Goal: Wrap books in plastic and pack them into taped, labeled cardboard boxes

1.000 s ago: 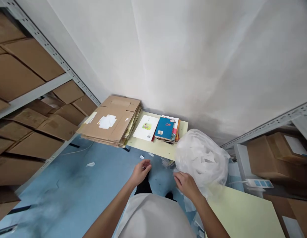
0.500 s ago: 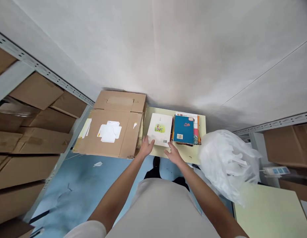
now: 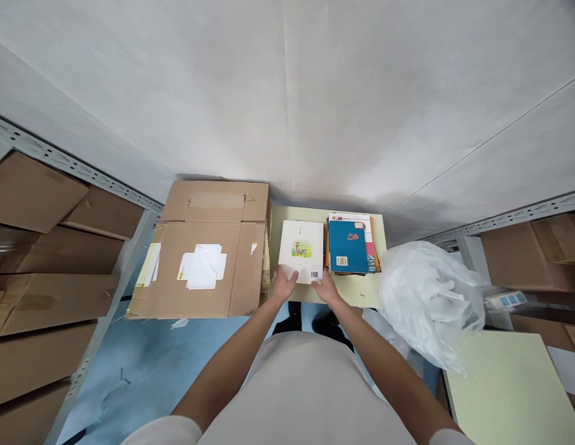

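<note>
A white book [image 3: 301, 238] with a small green picture and a barcode lies face down on the pale yellow table [image 3: 371, 289]. My left hand [image 3: 284, 284] grips its near left corner, thumb on top of the cover. At the near right corner my right hand [image 3: 326, 288] closes on the book's edge; its fingertips underneath are hidden. Just right of this book stands a stack of books, with a blue book [image 3: 345, 247] on top and other covers showing at its right and back edges.
Flattened cardboard [image 3: 208, 241] with white labels lies on the left. A white plastic bag [image 3: 431, 296] bulges at the table's right end. Boxes on shelves [image 3: 55, 296] line the left side, with more boxes [image 3: 523, 253] at right. The grey wall [image 3: 287, 111] rises behind.
My right hand has come in from beside the corner to grip the white book. The book sits straighter now, and the whole view has shifted slightly.
</note>
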`<state>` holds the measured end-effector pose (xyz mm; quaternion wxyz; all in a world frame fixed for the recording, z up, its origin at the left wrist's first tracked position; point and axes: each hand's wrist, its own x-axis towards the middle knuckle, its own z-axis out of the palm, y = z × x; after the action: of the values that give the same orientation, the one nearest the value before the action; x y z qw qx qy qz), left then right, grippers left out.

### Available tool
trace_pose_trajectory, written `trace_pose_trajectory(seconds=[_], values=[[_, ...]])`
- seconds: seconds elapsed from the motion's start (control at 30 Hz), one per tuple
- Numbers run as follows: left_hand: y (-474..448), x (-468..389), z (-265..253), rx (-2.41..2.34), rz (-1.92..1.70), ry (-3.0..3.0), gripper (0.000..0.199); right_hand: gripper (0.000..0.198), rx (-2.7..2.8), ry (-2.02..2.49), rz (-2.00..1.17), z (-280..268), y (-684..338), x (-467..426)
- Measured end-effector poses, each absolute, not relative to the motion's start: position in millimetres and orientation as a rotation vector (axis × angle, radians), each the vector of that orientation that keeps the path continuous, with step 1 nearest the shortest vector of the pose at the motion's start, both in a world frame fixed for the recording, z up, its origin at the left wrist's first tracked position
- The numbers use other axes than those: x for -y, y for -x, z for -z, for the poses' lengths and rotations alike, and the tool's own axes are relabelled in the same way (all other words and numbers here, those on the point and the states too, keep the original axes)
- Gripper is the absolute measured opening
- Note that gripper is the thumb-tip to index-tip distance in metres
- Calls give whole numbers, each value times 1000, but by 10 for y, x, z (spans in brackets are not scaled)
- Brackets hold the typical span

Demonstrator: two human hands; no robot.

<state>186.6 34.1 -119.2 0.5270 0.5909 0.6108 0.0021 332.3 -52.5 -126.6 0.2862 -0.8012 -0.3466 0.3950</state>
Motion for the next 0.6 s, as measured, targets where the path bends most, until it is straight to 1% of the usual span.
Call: trace_pose_trajectory(seconds=[0.1,0.17,0.3,0.37,0.47,0.6], values=[[-1881,-313,1113,-1515,63,-1355,79,52,777,2157,-1091,1187,-3267,523],[-1902,-268,1072,-1530,79,-1321,78,48,690,2107,-1111,1111,-3218,506],[-1928,-168,938,-1551,100,-1281,75,47,322,1851,-1174,890,-3134,421],[-1919,-149,795,-1524,14,-1329,75,47,264,1782,-1159,753,-3105,397],[-1906,-184,493,-1293,-295,-1360,69,42,469,1803,-1043,505,-3057,449],[-1976,-240,94,-965,-523,-1107,62,34,935,1901,-685,124,-2967,620]])
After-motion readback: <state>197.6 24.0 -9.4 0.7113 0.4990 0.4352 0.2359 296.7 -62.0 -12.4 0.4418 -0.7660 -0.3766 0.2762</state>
